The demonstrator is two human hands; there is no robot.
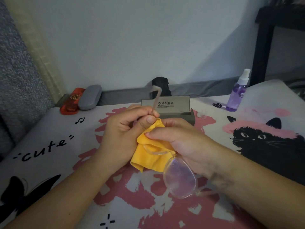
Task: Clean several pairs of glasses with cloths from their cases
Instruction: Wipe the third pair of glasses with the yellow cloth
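A printed cover (49, 129) spreads across the surface, showing black cats, pink blotches, a music note and the word "cute". Above its middle, the right hand (178, 139) has its fingers curled round a yellow cloth (148, 159), thumb pressed on top, wrapping one lens of the glasses (179, 179); the other clear lens sticks out below the cloth, near the wrist. The left hand (125, 128) pinches the frame at the hinge, with one temple arm rising above the fingers. Behind the hands stands an open grey case (166, 104) with Chinese print inside the lid, too small to read. At far left lie a grey case (90, 97) and a red case (71, 103), touching. At right stands a purple spray bottle (237, 93).
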